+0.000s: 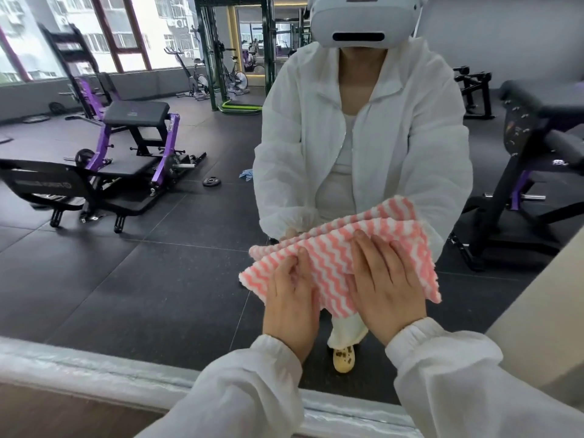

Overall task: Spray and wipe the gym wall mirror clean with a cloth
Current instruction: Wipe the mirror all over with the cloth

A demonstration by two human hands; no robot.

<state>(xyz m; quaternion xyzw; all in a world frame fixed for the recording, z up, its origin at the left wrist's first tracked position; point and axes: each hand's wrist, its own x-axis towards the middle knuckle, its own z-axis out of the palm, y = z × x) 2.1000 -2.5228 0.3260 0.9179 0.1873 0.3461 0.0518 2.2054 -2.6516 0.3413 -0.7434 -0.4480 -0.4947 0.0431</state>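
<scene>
The wall mirror point(158, 279) fills most of the head view and reflects the gym and a person in a white jacket. A pink-and-white zigzag cloth point(335, 267) lies flat against its lower part. My left hand point(292, 298) presses the cloth's lower left with straight fingers. My right hand point(387, 286) presses its right half, fingers also straight and spread. The cloth's reflection shows just above it. No spray bottle is in view.
The mirror's silver lower frame point(94, 368) runs along the bottom, with a wooden surface point(47, 415) below it. A beige wall edge point(537, 311) borders the mirror on the right. Purple and black gym machines point(136, 147) appear in the reflection.
</scene>
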